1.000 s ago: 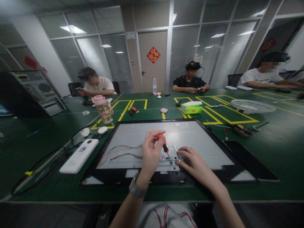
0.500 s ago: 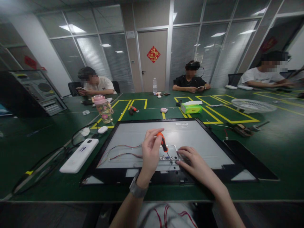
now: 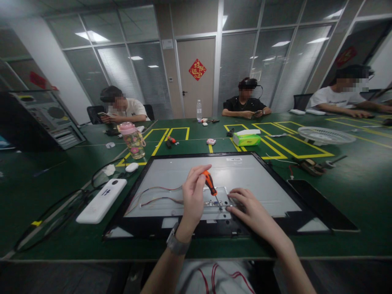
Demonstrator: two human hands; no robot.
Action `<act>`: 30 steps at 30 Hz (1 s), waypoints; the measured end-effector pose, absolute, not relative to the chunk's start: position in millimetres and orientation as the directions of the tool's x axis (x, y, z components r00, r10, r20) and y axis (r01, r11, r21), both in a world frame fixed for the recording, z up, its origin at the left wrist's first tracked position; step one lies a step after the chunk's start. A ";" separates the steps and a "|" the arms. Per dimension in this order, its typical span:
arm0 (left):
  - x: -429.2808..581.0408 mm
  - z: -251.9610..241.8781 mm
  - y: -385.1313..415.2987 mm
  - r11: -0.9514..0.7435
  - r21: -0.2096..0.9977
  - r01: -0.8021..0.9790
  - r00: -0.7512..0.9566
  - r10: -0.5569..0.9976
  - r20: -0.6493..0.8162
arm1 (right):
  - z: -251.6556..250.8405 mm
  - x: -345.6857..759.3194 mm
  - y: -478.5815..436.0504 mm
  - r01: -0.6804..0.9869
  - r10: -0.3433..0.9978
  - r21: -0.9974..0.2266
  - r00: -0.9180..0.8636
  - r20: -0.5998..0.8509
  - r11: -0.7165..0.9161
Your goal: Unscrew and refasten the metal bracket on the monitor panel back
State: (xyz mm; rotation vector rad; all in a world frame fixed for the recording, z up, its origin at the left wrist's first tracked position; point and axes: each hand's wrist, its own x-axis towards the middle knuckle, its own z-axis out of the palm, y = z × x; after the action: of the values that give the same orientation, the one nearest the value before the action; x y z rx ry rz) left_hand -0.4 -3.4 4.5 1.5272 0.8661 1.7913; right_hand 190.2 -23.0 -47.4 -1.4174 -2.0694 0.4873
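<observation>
An orange-and-black screwdriver (image 3: 210, 182) is in my left hand (image 3: 194, 192), gripped near the top of its handle. It tilts, its tip down at a small circuit board (image 3: 213, 203) on the back of a flat display panel (image 3: 260, 179). My right hand (image 3: 248, 208) lies on the panel to the right of the board, fingers apart, thumb and fingertips touching the metal near the board's edge. Thin coloured wires (image 3: 162, 189) run left from behind my left hand. A grey watch band (image 3: 177, 241) circles my left wrist.
To the left are a white power bank (image 3: 102, 201), black cables (image 3: 55, 224) and a pink-lidded bottle (image 3: 132, 141). A dark flat slab (image 3: 324, 206) lies right of the panel. Beyond are a green tissue pack (image 3: 246, 139), a white fan grille (image 3: 326, 135) and several seated people.
The screwdriver's handle has shifted very slightly, with its tip still at the board. Both hands stay almost in place. At the far right, a person's arms have moved a little.
</observation>
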 end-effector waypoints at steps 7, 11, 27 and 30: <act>0.6 5.3 -3.4 -0.589 0.807 -0.051 -0.142 0.804 0.578 | -48.4 190.6 -22.5 0.722 0.928 -0.584 -0.270 0.255 0.371; 1.8 2.7 -1.2 -0.596 0.800 -0.065 -0.191 0.795 0.576 | -50.6 190.8 -21.5 0.722 0.924 -0.577 -0.271 0.270 0.381; 3.2 7.0 -4.3 -0.589 0.806 -0.064 -0.156 0.804 0.574 | -47.5 190.4 -22.7 0.722 0.925 -0.578 -0.278 0.261 0.380; 3.1 5.6 -4.3 -0.564 0.823 -0.069 -0.130 0.823 0.553 | -46.7 189.8 -23.4 0.723 0.926 -0.580 -0.276 0.258 0.377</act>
State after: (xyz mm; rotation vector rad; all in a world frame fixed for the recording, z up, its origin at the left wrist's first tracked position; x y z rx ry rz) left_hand 3.1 -4.3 5.6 1.4934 0.8637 1.7658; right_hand 189.8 -23.4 -46.7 -1.4146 -2.0815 0.4748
